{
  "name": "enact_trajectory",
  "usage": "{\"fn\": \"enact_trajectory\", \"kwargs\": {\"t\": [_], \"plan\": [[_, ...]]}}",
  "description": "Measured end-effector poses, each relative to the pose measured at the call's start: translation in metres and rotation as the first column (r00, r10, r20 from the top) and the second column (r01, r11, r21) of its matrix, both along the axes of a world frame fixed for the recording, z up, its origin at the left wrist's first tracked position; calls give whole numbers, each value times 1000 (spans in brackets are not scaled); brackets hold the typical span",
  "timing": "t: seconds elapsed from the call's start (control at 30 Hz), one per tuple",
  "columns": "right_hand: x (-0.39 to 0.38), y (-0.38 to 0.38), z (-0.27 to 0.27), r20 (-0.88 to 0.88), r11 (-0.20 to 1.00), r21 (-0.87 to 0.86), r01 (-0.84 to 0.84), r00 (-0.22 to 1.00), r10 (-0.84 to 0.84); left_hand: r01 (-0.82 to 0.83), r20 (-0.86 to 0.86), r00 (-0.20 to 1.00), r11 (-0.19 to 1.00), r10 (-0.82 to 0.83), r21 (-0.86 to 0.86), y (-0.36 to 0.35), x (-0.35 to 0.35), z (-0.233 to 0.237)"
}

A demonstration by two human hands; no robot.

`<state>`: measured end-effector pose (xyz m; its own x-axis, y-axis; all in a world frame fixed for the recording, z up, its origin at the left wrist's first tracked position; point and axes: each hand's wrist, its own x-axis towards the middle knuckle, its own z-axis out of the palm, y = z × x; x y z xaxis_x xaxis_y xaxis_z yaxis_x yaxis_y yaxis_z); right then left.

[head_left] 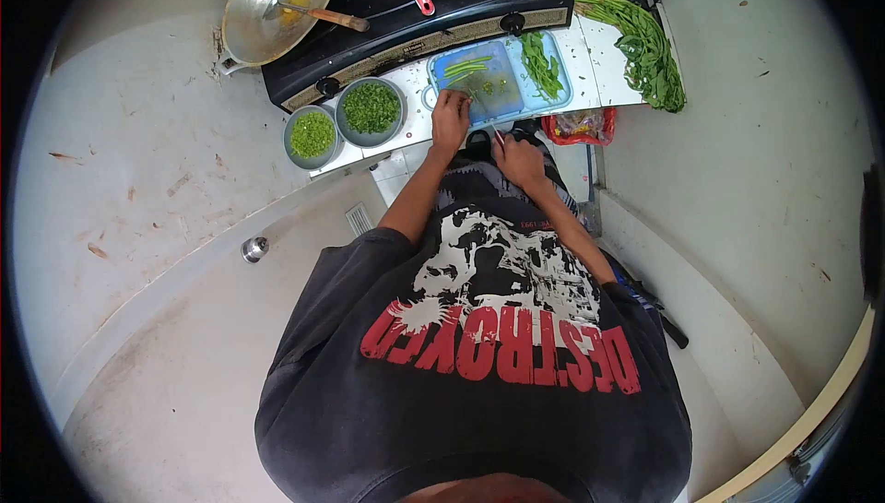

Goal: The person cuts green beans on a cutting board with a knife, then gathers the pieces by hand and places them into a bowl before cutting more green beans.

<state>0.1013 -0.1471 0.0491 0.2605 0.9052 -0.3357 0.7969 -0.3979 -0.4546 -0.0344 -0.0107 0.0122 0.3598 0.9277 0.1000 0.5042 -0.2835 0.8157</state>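
My left hand is at the near left of a blue cutting board, its fingers pinched together; whatever they hold is too small to make out. By the board's near edge, my right hand is closed round a knife, most of which is hidden. Cut green stalks lie on the board's darker left part, with small green bits below them. On its pale right part rests a small heap of leafy greens.
Left of the board stand a bowl of dark chopped greens and a bowl of lighter chopped greens. Behind is a black stove with a wok. Long leafy stems lie right, above a red basket.
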Motion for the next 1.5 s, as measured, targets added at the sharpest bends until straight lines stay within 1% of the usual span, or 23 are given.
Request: {"fn": "enact_trajectory", "kwargs": {"t": [0.03,0.13,0.23,0.43,0.53,0.63,0.73,0.83,0.93,1.03,1.13,1.23,1.33,1.43,1.5], "plan": [[0,2,-1,-4,1000,2,-3,1000,3,-5,7,1000,1000,5,-23,0,0,0],[1,3,1,-32,999,-34,-18,999,17,-3,-18,1000,1000,3,-6,1,0,-2],[4,2,4,-44,998,-51,-26,999,23,26,6,1000,999,-26,34,2,-1,-1],[2,20,2,-63,999,-32,-42,997,40,60,-32,998,991,-56,118,1,-2,11],[-1,26,-5,-57,999,18,-36,998,37,72,-27,997,988,-69,135,1,-4,9],[0,19,-6,-64,999,27,-34,997,36,46,-37,998,996,-44,81,2,-2,2],[1,3,-6,-60,999,-28,-33,998,31,16,-72,997,996,-10,93,0,-1,-3],[-2,2,-6,-33,999,-40,-15,999,14,7,-51,999,997,-3,79,-1,-1,-3],[-2,19,-8,-54,999,-36,-37,998,35,17,-40,999,993,-12,119,-1,-2,-1],[-4,25,-12,-30,999,13,-36,999,37,20,-56,998,983,-10,183,1,-2,-4],[-3,9,-7,-36,1000,12,-15,999,16,12,-43,999,990,-6,142,1,-3,-6],[-1,-2,-6,-10,999,-25,-23,1000,23,-19,-32,999,998,21,66,2,-2,-8],[0,8,-7,-27,999,-7,-41,999,41,-2,-42,999,995,6,95,2,-3,-8],[-3,22,-8,-9,1000,19,24,1000,-24,7,-36,999,995,-3,103,3,-4,-9],[-4,20,-6,-17,1000,8,3,1000,-3,5,-35,999,993,-1,114,3,-5,-9]]}}
